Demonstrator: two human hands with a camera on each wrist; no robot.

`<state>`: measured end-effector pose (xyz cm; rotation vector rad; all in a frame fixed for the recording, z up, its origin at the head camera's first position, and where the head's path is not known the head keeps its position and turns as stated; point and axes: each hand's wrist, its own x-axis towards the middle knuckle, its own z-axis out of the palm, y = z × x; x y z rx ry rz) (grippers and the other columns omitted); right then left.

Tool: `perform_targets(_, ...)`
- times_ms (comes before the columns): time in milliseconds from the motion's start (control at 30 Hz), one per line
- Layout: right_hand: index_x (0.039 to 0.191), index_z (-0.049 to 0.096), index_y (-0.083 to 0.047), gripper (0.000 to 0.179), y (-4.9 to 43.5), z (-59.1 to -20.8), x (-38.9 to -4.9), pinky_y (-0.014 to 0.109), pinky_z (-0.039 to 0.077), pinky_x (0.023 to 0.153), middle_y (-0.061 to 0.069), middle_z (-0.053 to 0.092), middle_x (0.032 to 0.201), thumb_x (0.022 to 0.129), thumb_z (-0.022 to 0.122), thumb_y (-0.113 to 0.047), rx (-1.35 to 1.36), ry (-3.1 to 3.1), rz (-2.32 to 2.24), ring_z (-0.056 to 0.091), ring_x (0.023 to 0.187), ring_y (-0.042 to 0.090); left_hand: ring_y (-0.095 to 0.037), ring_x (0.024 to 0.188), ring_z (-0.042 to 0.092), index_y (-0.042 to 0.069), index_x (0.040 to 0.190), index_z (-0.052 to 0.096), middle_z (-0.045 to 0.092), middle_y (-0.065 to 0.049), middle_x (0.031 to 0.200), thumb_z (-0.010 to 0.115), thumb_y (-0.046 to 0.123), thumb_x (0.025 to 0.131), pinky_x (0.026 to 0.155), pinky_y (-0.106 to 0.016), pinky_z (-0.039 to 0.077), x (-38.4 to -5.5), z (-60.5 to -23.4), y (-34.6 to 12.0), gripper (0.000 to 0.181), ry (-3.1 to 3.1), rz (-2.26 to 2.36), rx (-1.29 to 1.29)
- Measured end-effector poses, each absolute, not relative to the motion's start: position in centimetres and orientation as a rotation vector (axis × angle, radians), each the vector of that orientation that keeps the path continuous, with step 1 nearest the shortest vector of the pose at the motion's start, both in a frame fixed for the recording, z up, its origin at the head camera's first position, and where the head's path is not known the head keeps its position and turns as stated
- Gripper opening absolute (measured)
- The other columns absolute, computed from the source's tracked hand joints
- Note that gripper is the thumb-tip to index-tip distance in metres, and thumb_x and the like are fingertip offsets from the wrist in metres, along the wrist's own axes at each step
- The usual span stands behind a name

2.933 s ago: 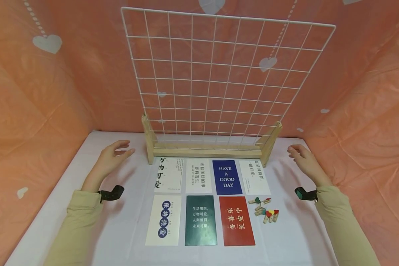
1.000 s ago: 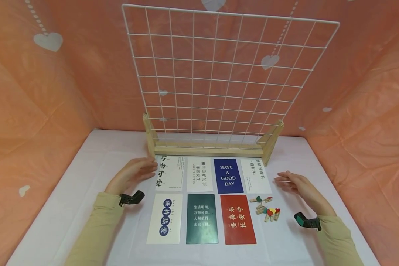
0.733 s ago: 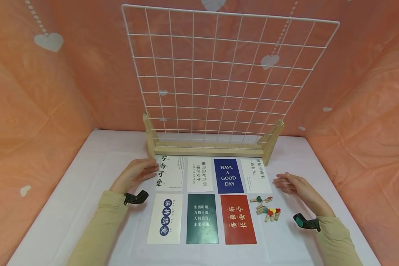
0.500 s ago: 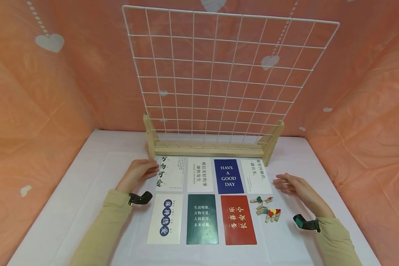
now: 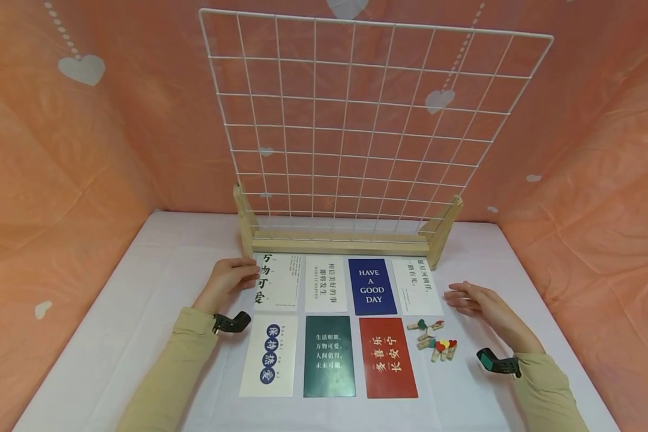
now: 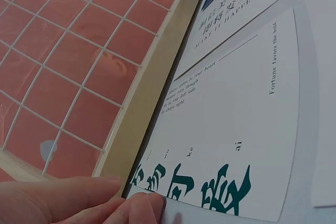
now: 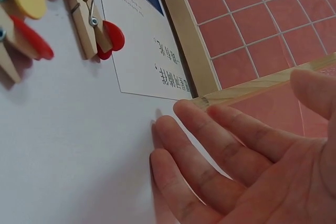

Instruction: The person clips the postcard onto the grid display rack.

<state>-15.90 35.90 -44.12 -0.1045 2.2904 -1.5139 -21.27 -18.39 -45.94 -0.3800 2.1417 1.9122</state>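
Note:
My left hand (image 5: 227, 281) reaches to the left edge of a white card with large dark characters (image 5: 276, 283). Its fingertips touch the edge in the left wrist view; whether they pinch the card (image 6: 231, 108) I cannot tell. The card lies flat on the table. My right hand (image 5: 477, 303) hovers right of another white card (image 5: 417, 288), its fingers loosely spread and holding nothing. Several small wooden clothespins with coloured hearts (image 5: 436, 343) lie to the near left of that hand. In the right wrist view, one clothespin (image 7: 86, 22) shows a red heart.
A white wire grid (image 5: 356, 126) stands in a wooden base (image 5: 340, 245) behind the cards. Further cards lie in two rows: white (image 5: 326, 285), blue (image 5: 372, 287), cream (image 5: 267, 357), green (image 5: 329, 357) and red (image 5: 389, 358). Orange cloth (image 5: 59, 180) encloses the white table (image 5: 189, 384).
Both hands have come in from the table's sides. The left fingers have reached the white card's edge, and the left forearm has shifted right. The right hand has come nearer and then stayed still.

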Motion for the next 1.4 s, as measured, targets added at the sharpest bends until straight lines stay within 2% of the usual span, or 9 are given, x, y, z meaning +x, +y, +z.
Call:
perform_targets(167, 0.141, 0.034, 0.01, 0.063, 35.8, -44.3, -15.9, 0.025, 0.048, 0.093, 0.028, 0.051, 0.132, 0.106, 0.026, -0.041, -0.163, 2.286, -1.522, 0.055, 0.118, 0.03, -0.009, 0.077, 0.064, -0.011, 0.128, 0.052, 0.064, -0.02, 0.108, 0.065, 0.006, 0.09, 0.073, -0.023, 0.056, -21.2, -45.9, -18.4, 0.044, 2.195, 1.874, -0.367)
perform_targets(400, 0.142, 0.035, 0.007, 0.062, 35.6, -44.6, -16.1, 0.024, 0.048, 0.092, 0.025, 0.052, 0.132, 0.105, 0.027, -0.042, -0.164, 2.276, -1.53, 0.056, 0.118, 0.026, -0.005, 0.073, 0.063, -0.014, 0.125, 0.053, 0.067, -0.02, 0.109, 0.069, -0.005, 0.083, 0.067, -0.021, 0.055, -21.5, -46.2, -18.1, 0.046, 2.199, 1.937, -0.388)
perform_targets(633, 0.142, 0.035, 0.007, 0.06, 35.6, -44.6, -16.2, 0.025, 0.048, 0.092, 0.025, 0.052, 0.132, 0.106, 0.025, -0.04, -0.152, 2.278, -1.52, 0.056, 0.117, 0.026, -0.005, 0.065, 0.06, -0.013, 0.121, 0.056, 0.07, -0.007, 0.089, 0.07, -0.006, 0.081, 0.058, -0.019, 0.053, -21.6, -46.3, -17.8, 0.043, 2.202, 1.962, -0.448)
perform_targets(867, 0.14, 0.037, 0.009, 0.063, 35.7, -44.7, -16.1, 0.025, 0.048, 0.092, 0.026, 0.052, 0.131, 0.105, 0.028, -0.043, -0.127, 2.278, -1.526, 0.057, 0.116, 0.024, -0.007, 0.057, 0.056, -0.011, 0.115, 0.061, 0.066, -0.003, 0.074, 0.073, -0.003, 0.08, 0.052, -0.018, 0.049, -21.5, -46.4, -17.4, 0.038, 2.231, 1.969, -0.501)
perform_targets(1100, 0.14, 0.037, 0.009, 0.061, 35.6, -44.7, -16.0, 0.024, 0.048, 0.092, 0.025, 0.052, 0.132, 0.106, 0.025, -0.04, -0.12, 2.304, -1.489, 0.056, 0.117, 0.027, -0.007, 0.05, 0.053, -0.01, 0.107, 0.065, 0.068, -0.008, 0.076, 0.077, -0.003, 0.074, 0.047, -0.018, 0.047, -21.3, -46.6, -16.6, 0.036, 2.405, 1.907, -0.483)
perform_targets(1400, 0.139, 0.038, 0.01, 0.061, 35.7, -45.0, -15.9, 0.021, 0.048, 0.091, 0.025, 0.053, 0.131, 0.106, 0.026, -0.04, -0.118, 2.306, -1.5, 0.057, 0.115, 0.022, -0.008, 0.05, 0.053, -0.006, 0.1, 0.069, 0.066, -0.008, 0.075, 0.082, 0.006, 0.071, 0.046, -0.018, 0.046, -21.4, -47.0, -16.3, 0.034, 2.548, 1.78, -0.457)
